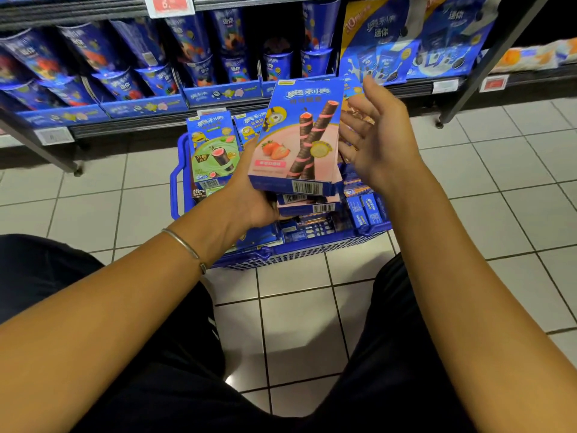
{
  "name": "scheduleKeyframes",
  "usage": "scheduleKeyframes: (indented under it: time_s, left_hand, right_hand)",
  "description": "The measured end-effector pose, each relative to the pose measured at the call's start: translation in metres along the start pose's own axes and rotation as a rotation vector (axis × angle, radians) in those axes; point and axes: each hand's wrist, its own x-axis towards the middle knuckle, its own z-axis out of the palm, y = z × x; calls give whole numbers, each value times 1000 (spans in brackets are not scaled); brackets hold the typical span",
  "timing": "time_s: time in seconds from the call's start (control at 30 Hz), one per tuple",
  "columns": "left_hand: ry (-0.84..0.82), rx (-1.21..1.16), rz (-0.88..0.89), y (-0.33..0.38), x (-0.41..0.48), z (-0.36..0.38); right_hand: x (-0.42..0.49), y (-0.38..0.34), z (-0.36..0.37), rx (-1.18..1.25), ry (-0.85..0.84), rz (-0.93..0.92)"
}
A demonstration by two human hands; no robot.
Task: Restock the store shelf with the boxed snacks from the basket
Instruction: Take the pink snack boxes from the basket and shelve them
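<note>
Closest in, dark trousers and two bare forearms filled the bottom of the shot, with a thin bracelet on the left wrist.

The left hand gripped the strawberry box at its seven o'clock corner, thumb up the side. The fingers underneath were hidden, so I could not tell whether it held one box or several stacked. The right hand sat at three o'clock of the box, its fingers spread and relaxed just beside the right edge, holding nothing. Whether they touched the card, I couldn't say.

The box was tilted face-up, lifted clear above the blue basket on the tiled floor. More boxes lay flat in the basket, and green boxes stood upright at nine o'clock.

The shelf ran across at twelve o'clock, with rows of blue cups above it.

My read: this was the carry from basket to shelf. To do it well, that right hand wanted to close on the free edge, so the box went up squared between both hands rather than hanging off one corner. A one-corner grip risked anything stacked beneath sliding out. The box should go in upright, face forward, with the barcode end down.
</note>
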Motion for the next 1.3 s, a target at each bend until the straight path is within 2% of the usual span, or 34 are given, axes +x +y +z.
scheduleKeyframes:
  time_s: [0.13, 0.23, 0.33, 0.43, 0.5, 0.6, 0.73, 0.97, 1.2, 1.3]
  left_hand:
    - [4, 19, -8, 5, -3, 2]
    - [1, 34, -4, 5, 0, 2]
    - [27, 15, -8, 6, 0, 3]
    - [35, 30, 2, 5, -2, 4]
    - [43, 47, 5, 4, -5, 6]
    - [56, 36, 11, 3, -6, 9]
    - [98, 43, 4, 2, -9, 13]
    - [119, 37, -24, -2, -13, 11]
    - [78, -19, -35, -3, -10, 4]
    - [106, -9, -26, -1, -13, 3]
  right_hand:
    - [13, 19, -29, -183, 120, 65]
    - [22, 42, -50, -455, 220, 86]
    - [34, 68, -71, -852, 197, 38]
    - [39, 82, -82, -1229, 155, 84]
    - [41, 89, -84, -1399, 155, 131]
    - [42, 93, -78, -1594, 198, 100]
    - [47, 103, -73, -1725, 223, 106]
    - [58, 110, -68, -1859, 151, 208]
    - [66, 111, -72, -1905, 136, 216]
    - [66, 111, -73, -1826, 174, 202]
